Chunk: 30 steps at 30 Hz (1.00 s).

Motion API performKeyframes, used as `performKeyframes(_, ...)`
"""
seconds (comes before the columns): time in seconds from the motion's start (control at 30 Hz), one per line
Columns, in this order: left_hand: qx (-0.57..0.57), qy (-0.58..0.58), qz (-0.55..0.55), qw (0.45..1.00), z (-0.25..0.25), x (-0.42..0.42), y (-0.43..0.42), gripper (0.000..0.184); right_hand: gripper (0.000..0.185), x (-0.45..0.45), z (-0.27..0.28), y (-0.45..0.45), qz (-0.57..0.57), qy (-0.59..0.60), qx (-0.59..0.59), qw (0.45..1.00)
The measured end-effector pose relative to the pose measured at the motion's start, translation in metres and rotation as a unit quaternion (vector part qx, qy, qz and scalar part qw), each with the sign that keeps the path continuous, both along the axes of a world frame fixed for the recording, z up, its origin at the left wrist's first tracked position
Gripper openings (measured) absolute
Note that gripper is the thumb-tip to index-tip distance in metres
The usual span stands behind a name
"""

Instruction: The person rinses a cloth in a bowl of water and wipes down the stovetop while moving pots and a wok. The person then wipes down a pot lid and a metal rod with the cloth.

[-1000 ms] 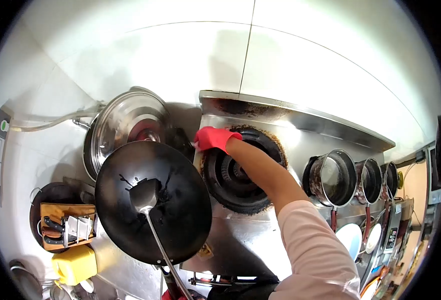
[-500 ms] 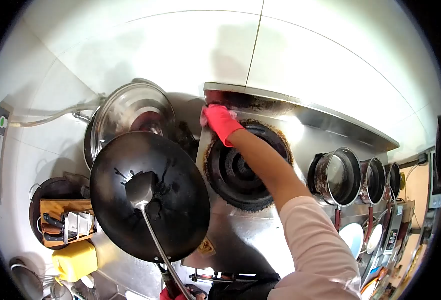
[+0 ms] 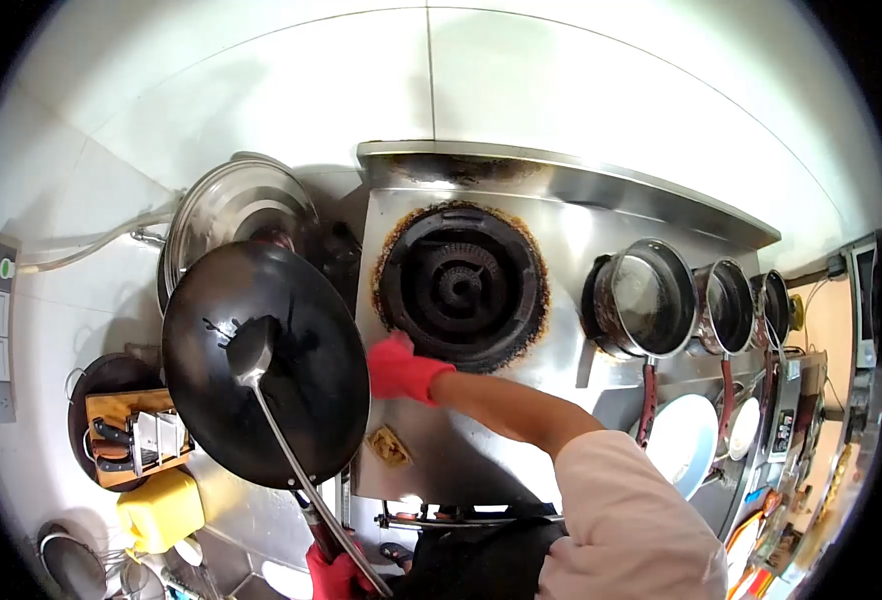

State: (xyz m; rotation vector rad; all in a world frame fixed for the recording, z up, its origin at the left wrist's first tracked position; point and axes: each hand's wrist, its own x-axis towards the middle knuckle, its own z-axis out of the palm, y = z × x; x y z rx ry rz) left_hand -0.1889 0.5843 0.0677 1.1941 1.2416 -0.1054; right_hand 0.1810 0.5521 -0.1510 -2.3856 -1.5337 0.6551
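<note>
Gripping the wok (image 3: 296,365) is the left hand (image 3: 333,572); the right hand (image 3: 404,370) seems curled, contents unclear.

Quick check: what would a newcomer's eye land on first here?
Probably the big black wok at left, with a metal spatula in it. Then the red-gloved right hand, by the near left edge of the grime-ringed burner. A row of pots stands at right.

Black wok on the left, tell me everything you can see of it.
The black wok is round, deep and metal-looking, its open inside facing the camera, with dark wet-looking streaks. Its handle points toward the person, in the gloved left hand. A metal spatula lies in it. It is held left of the burner; whether the right hand touches its rim is unclear.
</note>
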Motion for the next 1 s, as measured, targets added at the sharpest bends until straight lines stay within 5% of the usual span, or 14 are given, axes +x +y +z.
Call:
performKeyframes(0.13, -0.007, -0.015, 0.012, 1.0, 0.03, 0.022, -0.015, 0.017, 0.025, -0.044, -0.006, -0.081, -0.013, 0.062, 0.015, 0.998)
performKeyframes(0.23, 0.027, -0.054, -0.005, 0.998, 0.012, 0.003, -0.018, 0.013, 0.026, -0.018, 0.08, -0.144, 0.057, 0.154, -0.077, 0.983)
performKeyframes(0.3, 0.011, -0.066, -0.009, 0.998, 0.031, 0.02, -0.03, 0.015, 0.025, -0.015, 0.07, -0.193, -0.167, 0.302, 0.012, 0.939)
performKeyframes(0.33, 0.01, -0.059, -0.021, 0.998, 0.029, 0.016, -0.031, 0.015, 0.022, -0.018, 0.052, -0.218, -0.251, 0.225, 0.116, 0.934)
performKeyframes(0.37, 0.011, -0.053, -0.031, 0.998, 0.024, 0.013, -0.03, 0.015, 0.019, -0.009, 0.128, -0.231, -0.364, 0.331, 0.054, 0.869)
performKeyframes(0.4, 0.012, -0.046, -0.042, 0.998, 0.025, 0.012, -0.031, 0.015, 0.015, -0.003, 0.108, -0.25, -0.396, 0.215, 0.086, 0.888)
performKeyframes(0.43, 0.001, -0.047, -0.036, 0.998, 0.028, 0.012, -0.033, 0.014, 0.017, -0.001, 0.064, -0.264, -0.535, 0.335, 0.32, 0.706)
performKeyframes(0.5, 0.014, -0.053, -0.044, 0.998, 0.029, 0.014, -0.038, 0.014, 0.035, 0.01, 0.071, -0.278, -0.536, -0.042, 0.149, 0.83)
performKeyframes(0.53, 0.021, -0.059, -0.05, 0.997, 0.028, 0.017, -0.039, 0.014, 0.046, 0.009, 0.017, -0.288, -0.494, -0.354, 0.107, 0.787)
performKeyframes(0.6, 0.008, -0.06, -0.056, 0.997, 0.026, 0.015, -0.039, 0.014, 0.056, -0.014, 0.059, -0.277, -0.506, -0.208, 0.129, 0.827)
performKeyframes(0.63, 0.004, -0.061, -0.052, 0.997, 0.025, 0.016, -0.04, 0.014, 0.052, -0.02, 0.02, -0.282, -0.498, -0.314, 0.059, 0.806)
performKeyframes(0.77, 0.019, -0.081, -0.05, 0.995, 0.017, 0.014, -0.042, 0.016, 0.039, -0.006, 0.014, -0.286, -0.486, -0.176, 0.151, 0.843)
performKeyframes(0.97, -0.042, -0.057, -0.04, 0.997, 0.026, 0.026, -0.039, 0.017, 0.017, 0.08, -0.013, -0.271, -0.55, -0.143, 0.234, 0.789)
performKeyframes(1.0, -0.044, -0.053, -0.041, 0.997, 0.025, 0.029, -0.037, 0.017, 0.01, 0.112, -0.023, -0.258, -0.601, -0.111, 0.32, 0.724)
